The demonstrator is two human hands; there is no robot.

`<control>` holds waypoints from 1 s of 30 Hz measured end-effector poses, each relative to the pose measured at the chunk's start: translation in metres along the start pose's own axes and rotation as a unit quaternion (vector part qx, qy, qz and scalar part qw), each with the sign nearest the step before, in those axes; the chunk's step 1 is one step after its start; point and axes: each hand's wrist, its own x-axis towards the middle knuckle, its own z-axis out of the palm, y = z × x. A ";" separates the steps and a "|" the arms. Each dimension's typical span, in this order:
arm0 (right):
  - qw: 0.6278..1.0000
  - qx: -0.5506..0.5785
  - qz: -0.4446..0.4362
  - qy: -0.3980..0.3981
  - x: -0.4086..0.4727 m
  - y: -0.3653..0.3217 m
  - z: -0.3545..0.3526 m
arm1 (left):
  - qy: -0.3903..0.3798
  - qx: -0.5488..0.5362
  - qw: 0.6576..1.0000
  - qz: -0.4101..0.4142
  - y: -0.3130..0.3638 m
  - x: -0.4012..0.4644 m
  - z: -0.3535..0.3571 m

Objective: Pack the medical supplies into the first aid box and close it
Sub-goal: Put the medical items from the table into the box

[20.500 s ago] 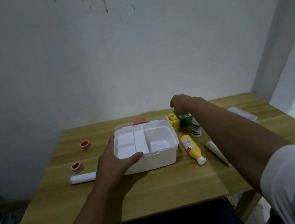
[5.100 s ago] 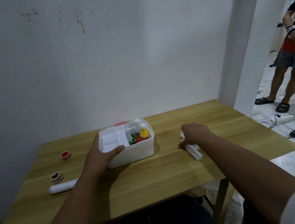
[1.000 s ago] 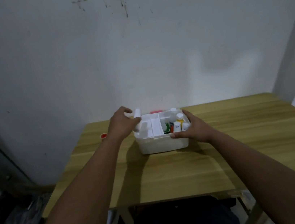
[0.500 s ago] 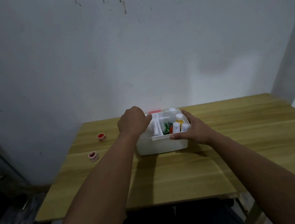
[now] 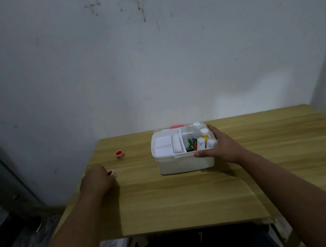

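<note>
The white first aid box [image 5: 185, 165] stands open on the wooden table [image 5: 189, 199]. A white roll [image 5: 177, 146] lies in its narrow middle slot. Bottles, a yellow one [image 5: 204, 136] among them, and a green packet [image 5: 189, 144] fill the right section. My right hand [image 5: 220, 146] grips the box's front right rim. My left hand [image 5: 97, 179] rests on the table at the left, fingers closed around a small red and white tape roll [image 5: 111, 173]. A second red tape roll [image 5: 119, 154] sits farther back, apart from my hand.
The white wall runs right behind the table. The box's lid with a red latch [image 5: 177, 126] lies open behind the box. The table's left edge is close to my left hand, with dark floor clutter below it.
My left hand has left the box, where it put the white roll, and moved left and nearer onto the closer red tape roll. My right hand stays on the box rim.
</note>
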 end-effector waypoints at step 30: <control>1.000 0.001 0.016 -0.023 0.012 0.023 -0.007 | 0.050 -0.041 0.989 0.135 0.044 0.059 0.036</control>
